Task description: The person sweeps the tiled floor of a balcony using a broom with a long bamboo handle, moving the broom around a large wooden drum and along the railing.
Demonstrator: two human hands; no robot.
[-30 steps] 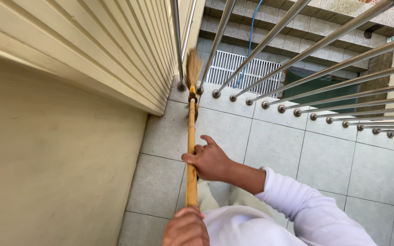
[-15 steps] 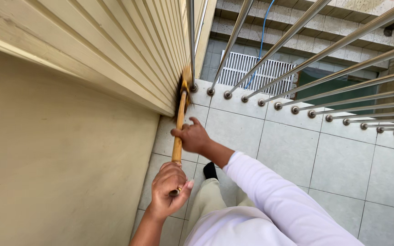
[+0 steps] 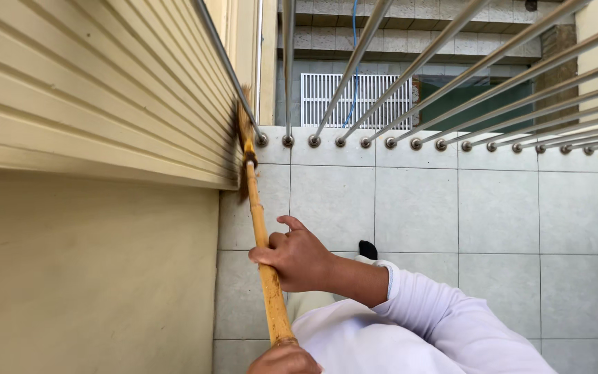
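A broom with a yellow bamboo handle point(image 3: 259, 225) points away from me, and its bristle head point(image 3: 243, 125) presses against the edge of a beige slatted shutter point(image 3: 98, 90). My right hand point(image 3: 299, 260), coming out of a white sleeve, grips the handle around its middle. Only the top of my left hand point(image 3: 282, 359) shows at the frame's bottom edge, closed over the handle's near end.
Several steel rods point(image 3: 410, 66) run overhead from the pale tiled surface point(image 3: 451, 215) toward me. A plain beige wall point(image 3: 84, 277) fills the left side. A white grille point(image 3: 358, 97) sits beyond the rods. A dark shoe tip point(image 3: 367, 249) shows by my sleeve.
The broom head has shifted left, from beside the rods to against the shutter's edge. My left hand has dropped toward the bottom of the view. Both hands kept their hold.
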